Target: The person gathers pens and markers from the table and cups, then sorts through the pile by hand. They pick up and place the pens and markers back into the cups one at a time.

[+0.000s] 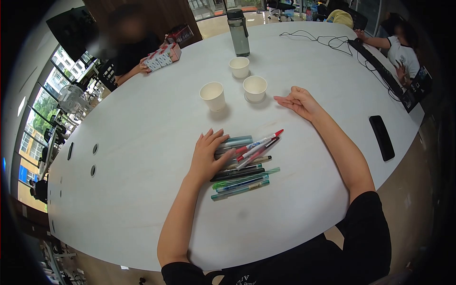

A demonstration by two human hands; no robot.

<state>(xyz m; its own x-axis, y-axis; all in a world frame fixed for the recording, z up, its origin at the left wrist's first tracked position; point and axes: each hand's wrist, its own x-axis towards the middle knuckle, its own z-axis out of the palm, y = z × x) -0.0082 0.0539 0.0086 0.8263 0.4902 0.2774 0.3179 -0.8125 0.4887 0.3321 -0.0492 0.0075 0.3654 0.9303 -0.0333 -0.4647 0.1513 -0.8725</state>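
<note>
A pile of several pens and markers lies on the white table, most of them pointing left to right. Some have teal or green barrels and some are black; a white pen with red ends lies askew across the top. My left hand rests over the pile's left end, fingers spread, hiding part of the pens. Farther right, my right hand holds nothing, with some fingers stretched left and others bent. Its fingertips are nearest to a white paper cup, without touching it.
Two more paper cups, a left one and a far one, stand upright near a grey bottle. A black phone lies at the right, with cables beyond. Across the table, one person holds a patterned box; another sits far right.
</note>
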